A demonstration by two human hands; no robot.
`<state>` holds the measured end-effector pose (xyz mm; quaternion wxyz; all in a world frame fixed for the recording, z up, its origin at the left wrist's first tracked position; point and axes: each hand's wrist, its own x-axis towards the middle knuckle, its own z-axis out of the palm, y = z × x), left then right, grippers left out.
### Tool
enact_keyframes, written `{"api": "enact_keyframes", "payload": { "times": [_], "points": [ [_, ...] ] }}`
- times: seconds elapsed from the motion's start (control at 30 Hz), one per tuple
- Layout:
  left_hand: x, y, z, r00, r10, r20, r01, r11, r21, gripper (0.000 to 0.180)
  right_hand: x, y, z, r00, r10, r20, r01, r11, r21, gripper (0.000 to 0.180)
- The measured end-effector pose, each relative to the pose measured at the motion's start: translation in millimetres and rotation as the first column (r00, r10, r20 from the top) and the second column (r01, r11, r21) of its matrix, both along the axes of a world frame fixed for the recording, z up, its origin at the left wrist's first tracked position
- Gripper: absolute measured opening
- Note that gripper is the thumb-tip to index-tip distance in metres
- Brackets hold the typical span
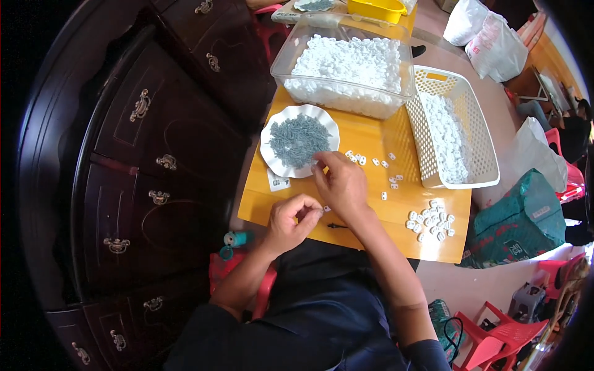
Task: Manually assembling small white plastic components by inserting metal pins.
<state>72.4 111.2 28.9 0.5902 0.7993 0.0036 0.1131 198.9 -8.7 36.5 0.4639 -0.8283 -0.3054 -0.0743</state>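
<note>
Head view: left hand (294, 221) grip looks pinched on a small white piece (327, 209) at its fingertips. Right hand (341, 185) is at the rim of the white plate (267, 133) bearing grey slivers (298, 139); can't tell if its grip has one. I'd brace the left, pick slivers singly. In the way: dark tool (337, 226) between forearms, loose white pieces (384, 164) on tabletop (396, 232). Clear tub (337, 106) beyond, white basket (490, 157) right.

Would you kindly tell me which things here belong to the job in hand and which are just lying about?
Apparently for the job:
- grey pieces, by the right hand
- plate
- white pieces
- tub
- basket

Probably lying about:
- teal bag
- red chair
- white sacks
</note>
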Motion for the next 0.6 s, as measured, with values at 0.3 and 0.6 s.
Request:
{"api": "enact_keyframes", "payload": {
  "times": [0.3,0.6],
  "points": [
    [-6,0,-13,0.998,0.001,-0.055,-0.004,0.999,-0.045,0.004,6,-95,-19,0.973,-0.212,-0.088,0.204,0.975,-0.092,0.014],
    [4,-18,-16,0.992,-0.095,-0.089,0.093,0.995,-0.029,0.005,-2,-137,-29,0.950,-0.309,-0.050,0.284,0.918,-0.279,0.011]
  ]
}}
